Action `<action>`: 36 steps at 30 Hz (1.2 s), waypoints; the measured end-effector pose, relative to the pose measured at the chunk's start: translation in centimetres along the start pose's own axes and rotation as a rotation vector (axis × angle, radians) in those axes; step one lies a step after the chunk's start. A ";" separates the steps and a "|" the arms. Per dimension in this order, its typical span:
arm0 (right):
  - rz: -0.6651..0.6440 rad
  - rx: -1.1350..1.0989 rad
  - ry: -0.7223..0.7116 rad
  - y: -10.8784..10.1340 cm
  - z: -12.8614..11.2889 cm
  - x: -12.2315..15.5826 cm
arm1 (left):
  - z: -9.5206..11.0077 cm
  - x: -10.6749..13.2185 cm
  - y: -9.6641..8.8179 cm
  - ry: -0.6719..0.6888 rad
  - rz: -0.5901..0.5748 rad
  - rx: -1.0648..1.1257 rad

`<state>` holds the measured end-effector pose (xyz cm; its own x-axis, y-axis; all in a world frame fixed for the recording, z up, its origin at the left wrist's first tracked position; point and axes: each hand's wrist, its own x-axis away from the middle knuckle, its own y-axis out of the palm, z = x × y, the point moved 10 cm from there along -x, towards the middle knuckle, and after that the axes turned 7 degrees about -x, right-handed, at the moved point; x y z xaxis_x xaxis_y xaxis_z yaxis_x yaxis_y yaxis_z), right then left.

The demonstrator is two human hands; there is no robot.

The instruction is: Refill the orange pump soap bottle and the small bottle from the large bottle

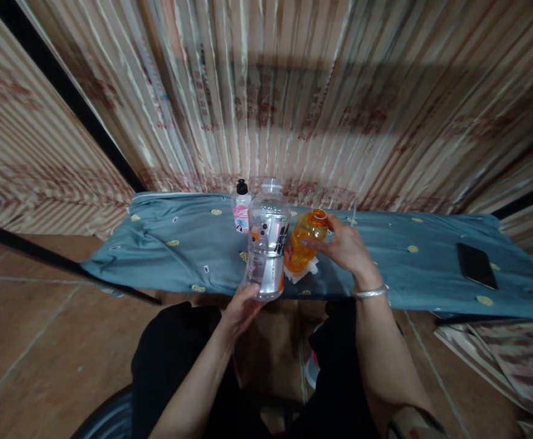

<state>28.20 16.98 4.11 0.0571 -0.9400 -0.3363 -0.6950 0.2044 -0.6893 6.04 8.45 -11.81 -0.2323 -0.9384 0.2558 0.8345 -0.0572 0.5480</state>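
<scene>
My left hand grips a large clear plastic bottle near its base; the bottle has a silvery label and no cap on its mouth. Beside it, my right hand has its fingers around the upper part of a smaller orange bottle, which tilts to the right and has liquid inside and an uncapped mouth. A white piece of paper or tissue shows under the orange bottle. Behind the clear bottle, to its left, stands a small bottle with a black cap and pink label.
A blue-green cloth with pineapple prints covers the narrow table. A dark phone lies at its right end. Striped curtains hang behind, with black poles at the sides. My knees are under the front edge.
</scene>
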 end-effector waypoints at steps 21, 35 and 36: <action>-0.018 -0.036 0.002 0.1 -0.6 0.6 | 9.1 -7.9 -10.8 0.297 0.576 -0.601; -0.028 -0.107 0.020 0.3 -1.1 1.0 | 8.5 -7.4 -13.0 0.319 0.664 -0.940; -0.027 -0.121 0.016 0.3 -1.1 1.0 | 8.5 -7.4 -13.0 0.340 0.654 -0.939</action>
<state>27.21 15.81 4.25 0.0661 -0.9492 -0.3076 -0.7748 0.1454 -0.6152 -7.34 19.04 -14.04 0.3985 -0.9166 -0.0325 0.8174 0.3710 -0.4406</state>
